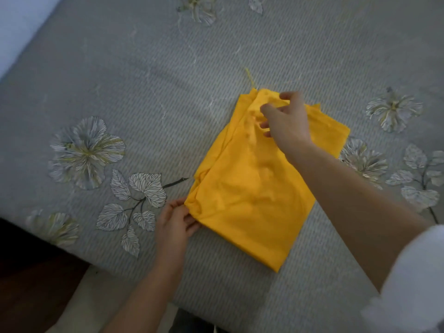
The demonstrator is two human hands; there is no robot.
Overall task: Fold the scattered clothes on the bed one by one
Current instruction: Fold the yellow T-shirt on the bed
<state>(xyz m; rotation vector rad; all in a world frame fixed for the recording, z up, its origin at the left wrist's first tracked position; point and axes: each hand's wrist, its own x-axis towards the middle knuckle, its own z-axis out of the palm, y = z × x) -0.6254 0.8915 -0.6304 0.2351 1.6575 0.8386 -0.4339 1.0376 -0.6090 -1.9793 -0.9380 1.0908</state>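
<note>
Nearest, the left hand [176,221] pinches the bunched near-left corner of the yellow cloth [254,188], thumb and fingers curled round the gathered fabric. The cloth lies folded into a rough oblong on the grey flowered sheet [120,92], set slantwise, a thin yellow string [249,76] trailing from its far end. Farther off, the right hand [286,121], its arm reaching out of a white sleeve [413,280], grips the puckered far edge of the cloth with curled fingers.
</note>
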